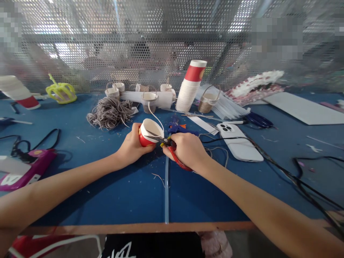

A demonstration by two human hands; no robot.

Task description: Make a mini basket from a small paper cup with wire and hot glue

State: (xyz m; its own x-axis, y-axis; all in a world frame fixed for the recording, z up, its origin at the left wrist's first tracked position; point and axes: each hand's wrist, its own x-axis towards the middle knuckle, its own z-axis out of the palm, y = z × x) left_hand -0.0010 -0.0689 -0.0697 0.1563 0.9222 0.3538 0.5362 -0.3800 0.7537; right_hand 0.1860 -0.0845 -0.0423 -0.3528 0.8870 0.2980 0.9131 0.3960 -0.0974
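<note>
My left hand (pixel 133 143) is closed around a red and white paper cup (pixel 147 138), tilted with its open mouth facing up and toward me. A cut strip of the cup's white rim curls up and over to the right. In my right hand (pixel 188 148) is a pair of scissors (pixel 176 156) with red handles. Their dark blades lie across the cup's wall, just below the mouth. Behind my right hand lies a blue glue gun (pixel 176 127), partly hidden, with a clear glue stick (pixel 167 190) running toward the table's front edge.
Grey yarn (pixel 110 113) lies behind my left hand. A leaning stack of paper cups (pixel 189 87) and several small handled baskets, one brown (pixel 208 102), stand at the back. A white phone (pixel 239 143) and black cables (pixel 285 172) lie right; a purple power strip (pixel 34 168) lies left.
</note>
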